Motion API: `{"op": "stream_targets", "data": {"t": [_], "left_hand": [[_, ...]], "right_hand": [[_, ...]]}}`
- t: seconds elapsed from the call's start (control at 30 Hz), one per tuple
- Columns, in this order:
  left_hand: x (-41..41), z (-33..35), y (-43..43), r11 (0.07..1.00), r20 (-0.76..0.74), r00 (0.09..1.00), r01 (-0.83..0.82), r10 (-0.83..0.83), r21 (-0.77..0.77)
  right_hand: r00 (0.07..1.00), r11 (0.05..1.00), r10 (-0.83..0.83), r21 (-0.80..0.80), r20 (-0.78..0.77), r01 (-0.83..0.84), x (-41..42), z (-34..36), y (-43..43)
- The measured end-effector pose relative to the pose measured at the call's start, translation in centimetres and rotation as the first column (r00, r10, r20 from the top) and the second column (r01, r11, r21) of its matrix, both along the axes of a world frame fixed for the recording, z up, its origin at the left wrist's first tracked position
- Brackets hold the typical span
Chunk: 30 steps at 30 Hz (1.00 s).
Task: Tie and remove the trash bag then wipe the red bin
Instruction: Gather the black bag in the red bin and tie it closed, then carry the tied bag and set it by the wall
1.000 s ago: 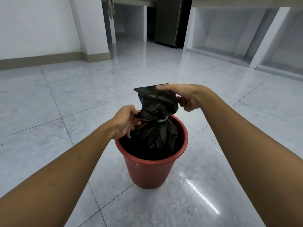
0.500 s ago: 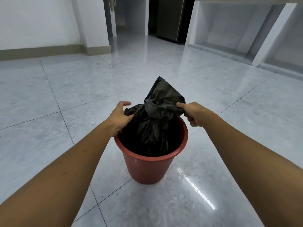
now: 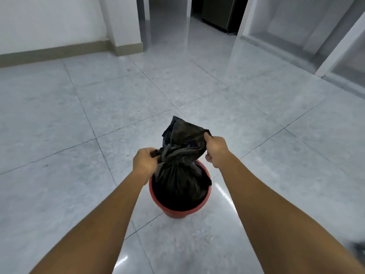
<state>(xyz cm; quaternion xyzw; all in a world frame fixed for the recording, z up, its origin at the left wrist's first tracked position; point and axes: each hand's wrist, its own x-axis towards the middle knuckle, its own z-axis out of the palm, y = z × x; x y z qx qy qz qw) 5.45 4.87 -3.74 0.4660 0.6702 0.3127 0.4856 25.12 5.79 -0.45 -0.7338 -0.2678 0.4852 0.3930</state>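
A black trash bag (image 3: pixel 180 175) sits in the red bin (image 3: pixel 177 211) on the tiled floor, its neck gathered into a knot above the rim. My left hand (image 3: pixel 144 162) grips a twisted end of the bag on the knot's left side. My right hand (image 3: pixel 216 150) pinches the loose top flap on the right. The bag's lower part fills the bin and hides its inside.
Glossy grey floor tiles (image 3: pixel 98 115) surround the bin. A white wall with a beige skirting (image 3: pixel 51 54) runs along the back left. A doorway (image 3: pixel 167 22) and white concrete shelf bays (image 3: pixel 296 28) lie at the back right.
Both hands have pulled outward on the bag ends, tightening the knot. The view has risen, so the bin looks smaller and farther below.
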Motion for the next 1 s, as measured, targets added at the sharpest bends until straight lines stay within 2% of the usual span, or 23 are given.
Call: {"op": "stream_targets", "data": {"t": [0.1,0.2,0.37,0.5,0.63,0.7,0.83,0.93,1.0], "left_hand": [[-0.4,10.3,-0.7,0.998,0.083,0.996,0.026,-0.021,-0.052],[-1.3,22.5,-0.6,0.996,0.123,0.992,0.047,-0.038,-0.07],[-3.0,42.0,-0.3,1.0,0.091,0.996,0.002,-0.004,0.03],[-5.6,53.2,0.7,0.987,0.066,0.997,-0.055,0.045,0.15],[-9.2,58.5,2.9,0.989,0.025,1.0,-0.017,0.014,0.145],[-12.4,60.9,5.0,0.986,-0.064,0.998,0.014,-0.004,0.167],[-15.6,63.5,8.3,0.979,-0.324,0.946,0.083,-0.019,0.185],[-20.7,65.1,11.7,0.987,-0.428,0.901,0.126,-0.071,0.101],[-23.3,66.4,14.0,0.98,-0.519,0.845,0.188,-0.129,0.063]], "right_hand": [[1.0,1.0,-0.008,0.026,0.02,0.007,-0.4,9.3,0.3],[0.993,0.997,0.047,0.05,0.109,-0.052,-0.3,20.6,1.2],[0.972,0.977,0.153,0.12,0.18,-0.176,-1.8,39.9,2.4],[0.974,0.955,0.215,0.196,0.069,-0.224,-4.3,51.4,4.0],[0.971,0.942,0.231,0.266,-0.07,-0.205,-7.8,57.1,6.5],[0.964,0.931,0.236,0.313,-0.123,-0.188,-11.0,59.2,8.7],[0.967,0.916,0.238,0.35,-0.087,-0.194,-14.5,60.7,11.7],[0.967,0.898,0.25,0.386,-0.051,-0.211,-18.8,62.3,15.1],[0.963,0.891,0.255,0.408,-0.083,-0.201,-21.0,63.2,17.5]]}}
